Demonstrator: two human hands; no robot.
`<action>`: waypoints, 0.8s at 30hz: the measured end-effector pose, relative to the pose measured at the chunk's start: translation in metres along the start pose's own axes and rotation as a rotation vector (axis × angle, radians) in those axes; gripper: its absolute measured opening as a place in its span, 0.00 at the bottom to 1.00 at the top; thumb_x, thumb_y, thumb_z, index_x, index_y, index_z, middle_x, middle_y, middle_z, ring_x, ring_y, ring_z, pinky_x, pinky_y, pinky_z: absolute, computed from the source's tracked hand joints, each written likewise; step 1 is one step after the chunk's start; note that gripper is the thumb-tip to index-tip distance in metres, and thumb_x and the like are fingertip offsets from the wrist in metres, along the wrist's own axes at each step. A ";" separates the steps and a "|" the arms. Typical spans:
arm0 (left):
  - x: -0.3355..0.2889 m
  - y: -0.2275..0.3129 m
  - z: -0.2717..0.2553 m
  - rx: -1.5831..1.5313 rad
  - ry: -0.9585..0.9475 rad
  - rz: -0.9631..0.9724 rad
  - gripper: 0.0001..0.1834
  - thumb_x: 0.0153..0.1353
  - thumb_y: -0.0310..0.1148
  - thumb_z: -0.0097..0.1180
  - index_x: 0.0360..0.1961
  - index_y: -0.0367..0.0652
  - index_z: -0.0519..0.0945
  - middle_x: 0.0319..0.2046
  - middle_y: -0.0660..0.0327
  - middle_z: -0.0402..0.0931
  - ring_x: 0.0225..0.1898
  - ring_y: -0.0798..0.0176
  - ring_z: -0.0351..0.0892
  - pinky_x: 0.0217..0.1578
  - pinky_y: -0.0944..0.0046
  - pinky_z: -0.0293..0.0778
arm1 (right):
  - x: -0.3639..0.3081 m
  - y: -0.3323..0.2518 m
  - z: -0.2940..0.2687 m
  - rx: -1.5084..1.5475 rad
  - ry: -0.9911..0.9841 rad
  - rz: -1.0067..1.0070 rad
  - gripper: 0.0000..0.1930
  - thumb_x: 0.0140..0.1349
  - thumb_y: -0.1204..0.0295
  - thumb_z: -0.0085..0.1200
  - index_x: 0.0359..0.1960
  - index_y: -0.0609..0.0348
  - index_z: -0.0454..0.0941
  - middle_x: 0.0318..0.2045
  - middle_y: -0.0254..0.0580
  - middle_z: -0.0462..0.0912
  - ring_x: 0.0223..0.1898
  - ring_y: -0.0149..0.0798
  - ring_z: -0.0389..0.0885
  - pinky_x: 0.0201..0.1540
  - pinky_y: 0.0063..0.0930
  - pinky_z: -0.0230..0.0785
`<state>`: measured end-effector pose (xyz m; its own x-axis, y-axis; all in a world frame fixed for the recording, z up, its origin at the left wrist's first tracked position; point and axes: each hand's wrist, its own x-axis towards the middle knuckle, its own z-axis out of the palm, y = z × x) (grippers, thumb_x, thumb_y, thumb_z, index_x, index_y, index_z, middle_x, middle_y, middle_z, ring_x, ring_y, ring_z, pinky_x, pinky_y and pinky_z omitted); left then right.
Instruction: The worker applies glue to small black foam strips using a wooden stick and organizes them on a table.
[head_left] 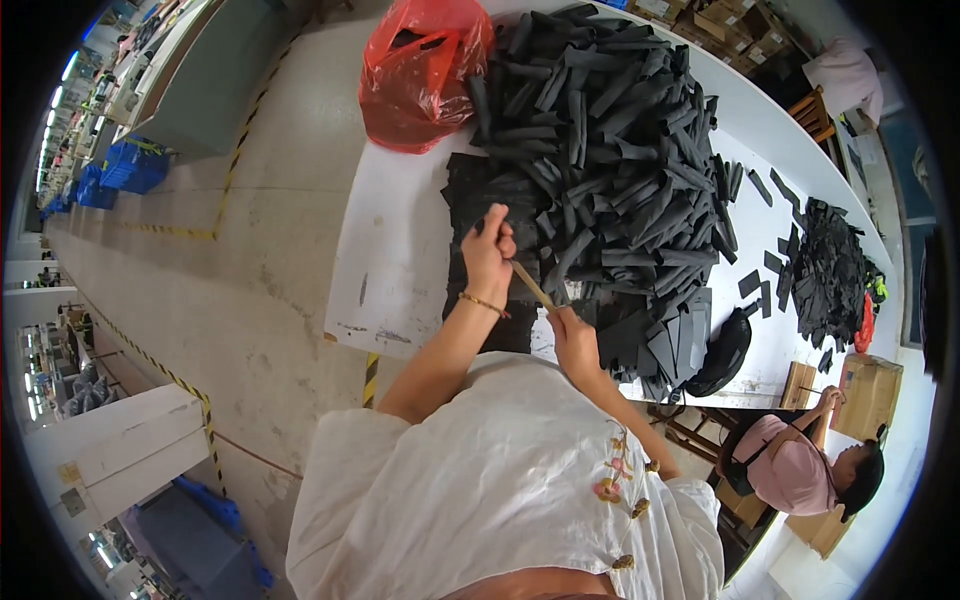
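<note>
A thin, light-brown stick [531,285] slants between my two hands above the near edge of the white table [385,240]. My left hand [489,252] is closed at the stick's upper end, thumb uppermost. Whether a dark piece is also in that fist I cannot tell. My right hand [574,342] grips the lower end, fingers wrapped round it. Beneath my left hand lie dark, flat fabric pieces [465,190]. Beyond my hands rises a large heap of black rolled fabric strips [630,150]. Grey flat pieces [680,345] are stacked to the right of my right hand.
A red plastic bag [420,80] stands at the table's far left. A black bag [725,352] lies right of the grey pieces. Further right is another dark pile [828,270], and a person in pink [790,460] sits there. Blue crates [135,165] stand across the floor.
</note>
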<state>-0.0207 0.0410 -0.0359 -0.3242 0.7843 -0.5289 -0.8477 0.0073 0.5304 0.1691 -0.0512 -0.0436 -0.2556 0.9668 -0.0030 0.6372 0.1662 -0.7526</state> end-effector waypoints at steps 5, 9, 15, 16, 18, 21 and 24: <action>0.029 0.028 -0.012 -0.055 0.084 0.102 0.11 0.58 0.35 0.63 0.23 0.48 0.73 0.14 0.71 0.64 0.10 0.77 0.51 0.12 0.74 0.50 | -0.061 0.023 -0.052 0.117 -0.266 0.006 0.08 0.60 0.71 0.58 0.29 0.64 0.75 0.20 0.55 0.78 0.23 0.54 0.79 0.25 0.38 0.69; 0.036 0.053 0.011 -0.102 0.050 0.147 0.13 0.58 0.34 0.62 0.22 0.49 0.70 0.14 0.70 0.63 0.10 0.75 0.52 0.13 0.72 0.51 | -0.058 0.019 -0.071 0.140 -0.144 0.141 0.12 0.57 0.71 0.63 0.39 0.63 0.76 0.17 0.39 0.75 0.18 0.28 0.71 0.23 0.25 0.65; -0.004 -0.030 0.014 -0.118 0.065 -0.111 0.09 0.61 0.35 0.59 0.27 0.45 0.74 0.18 0.68 0.66 0.17 0.74 0.62 0.18 0.74 0.60 | 0.052 -0.039 -0.017 0.250 0.244 -0.270 0.08 0.58 0.78 0.60 0.38 0.62 0.76 0.24 0.29 0.70 0.27 0.21 0.66 0.27 0.17 0.61; -0.007 -0.028 0.007 -0.085 -0.001 -0.143 0.09 0.61 0.35 0.59 0.37 0.40 0.78 0.25 0.65 0.73 0.24 0.72 0.71 0.24 0.72 0.68 | 0.057 -0.037 -0.016 0.392 0.228 -0.149 0.06 0.59 0.78 0.59 0.37 0.64 0.76 0.25 0.32 0.71 0.26 0.23 0.66 0.27 0.19 0.61; -0.015 -0.013 0.014 0.119 -0.129 -0.131 0.13 0.61 0.34 0.59 0.43 0.39 0.77 0.30 0.62 0.75 0.30 0.70 0.74 0.29 0.71 0.72 | 0.059 -0.024 -0.018 0.676 0.165 0.094 0.05 0.62 0.76 0.55 0.32 0.67 0.76 0.26 0.32 0.72 0.25 0.24 0.66 0.28 0.19 0.60; -0.013 -0.009 -0.009 0.693 -0.819 -0.020 0.17 0.64 0.35 0.55 0.50 0.34 0.75 0.36 0.57 0.79 0.37 0.67 0.78 0.35 0.67 0.76 | 0.064 -0.020 -0.034 0.349 0.105 -0.103 0.05 0.63 0.75 0.54 0.31 0.65 0.77 0.21 0.38 0.67 0.24 0.27 0.65 0.27 0.22 0.58; -0.035 -0.012 0.000 0.894 -0.880 -0.413 0.16 0.69 0.39 0.49 0.33 0.35 0.76 0.16 0.68 0.67 0.18 0.71 0.69 0.23 0.70 0.68 | 0.072 -0.025 -0.052 0.224 0.149 -0.092 0.04 0.63 0.79 0.53 0.30 0.65 0.72 0.22 0.31 0.68 0.26 0.24 0.63 0.28 0.19 0.57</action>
<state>0.0007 0.0132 -0.0237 0.5568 0.7614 -0.3321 -0.1398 0.4800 0.8660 0.1728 0.0240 0.0090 -0.1846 0.9704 0.1560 0.4357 0.2231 -0.8720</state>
